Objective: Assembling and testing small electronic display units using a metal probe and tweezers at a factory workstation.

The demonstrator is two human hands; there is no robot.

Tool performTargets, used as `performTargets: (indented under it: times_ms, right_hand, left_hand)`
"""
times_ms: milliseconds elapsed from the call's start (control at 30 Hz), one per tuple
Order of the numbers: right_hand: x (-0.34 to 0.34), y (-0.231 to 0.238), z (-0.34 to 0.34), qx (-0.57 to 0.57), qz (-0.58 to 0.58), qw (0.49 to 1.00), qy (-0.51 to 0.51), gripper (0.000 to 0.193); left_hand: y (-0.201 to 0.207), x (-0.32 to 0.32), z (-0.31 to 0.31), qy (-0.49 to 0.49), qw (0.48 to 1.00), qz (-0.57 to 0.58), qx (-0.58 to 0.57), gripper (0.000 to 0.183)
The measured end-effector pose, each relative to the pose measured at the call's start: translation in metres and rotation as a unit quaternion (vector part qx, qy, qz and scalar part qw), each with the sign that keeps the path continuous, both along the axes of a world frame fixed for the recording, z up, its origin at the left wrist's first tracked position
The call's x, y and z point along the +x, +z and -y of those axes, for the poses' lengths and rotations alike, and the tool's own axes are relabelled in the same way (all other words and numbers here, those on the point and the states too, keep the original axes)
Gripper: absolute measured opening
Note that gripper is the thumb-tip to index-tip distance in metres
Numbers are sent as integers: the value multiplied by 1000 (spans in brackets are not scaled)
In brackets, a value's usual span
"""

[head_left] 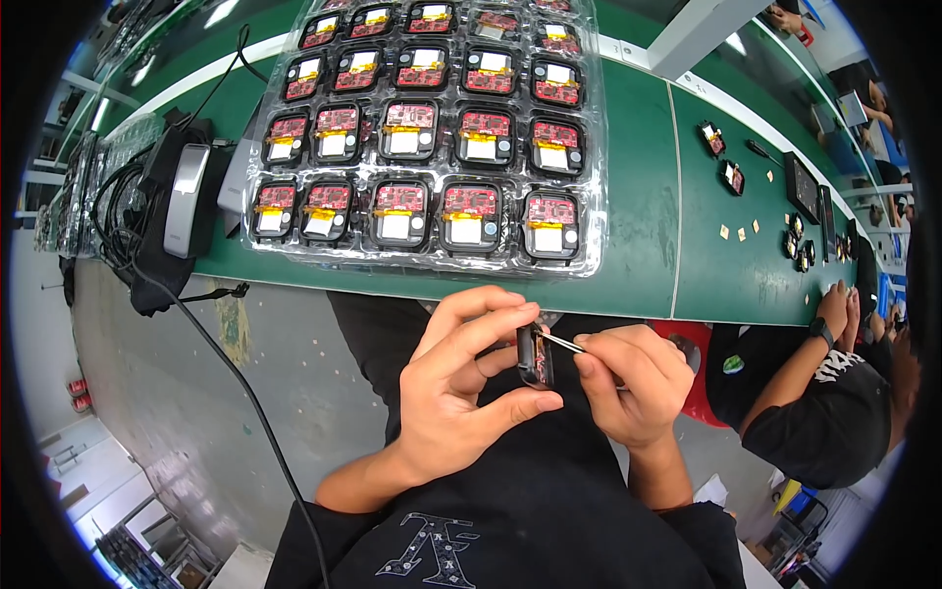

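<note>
Over my lap, my left hand (456, 378) holds a small black device housing (534, 358) on edge between thumb and fingers. Part of a red circuit board shows inside it; the rest is turned away. My right hand (636, 381) pinches slim silver tweezers (561, 342), with their tip at the upper part of the housing's open side. Whether the tip grips anything is too small to make out. Beyond my hands, a clear plastic tray (594, 221) carries rows of similar black housings with red boards, white batteries and yellow tape.
The tray rests on a green worktable (638, 196). A grey-and-black device (186, 201) with coiled black cable (118, 216) stands left. On the right lie loose housings (732, 177), a screwdriver (760, 150) and small parts. A co-worker in black (824, 412) sits there. A metal post (702, 34) rises behind.
</note>
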State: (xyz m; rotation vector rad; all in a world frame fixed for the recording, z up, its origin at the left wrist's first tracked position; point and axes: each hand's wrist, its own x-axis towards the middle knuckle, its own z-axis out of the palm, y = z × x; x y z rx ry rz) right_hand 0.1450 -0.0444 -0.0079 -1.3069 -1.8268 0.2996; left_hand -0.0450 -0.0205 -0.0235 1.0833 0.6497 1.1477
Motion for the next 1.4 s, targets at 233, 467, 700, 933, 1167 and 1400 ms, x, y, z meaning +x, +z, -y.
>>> performTargets:
  times_ms: [233,467,700,933,1167,1400]
  right_hand:
    - [-6,-11,3,41,2,999,-12,16]
    - [-6,-7,3,46,30,998,-32,14]
    - [-3,-13,5,75,39,996,-15,19]
    - [-8,-13,10,70,28,997,-24,20]
    - [-9,-12,10,57,22,998,-16,22]
    - [-6,-10,8,58,30,998,-5,21]
  left_hand:
    - [4,2,2,4,1000,15,-13,66]
    - [2,1,1,-1,1000,0,-7,67]
    - [3,3,2,1,1000,6,-14,67]
    - [6,7,6,16,1000,7,-13,67]
    - [2,9,9,34,999,-23,-27,76]
    - [2,9,8,21,999,-9,-43,75]
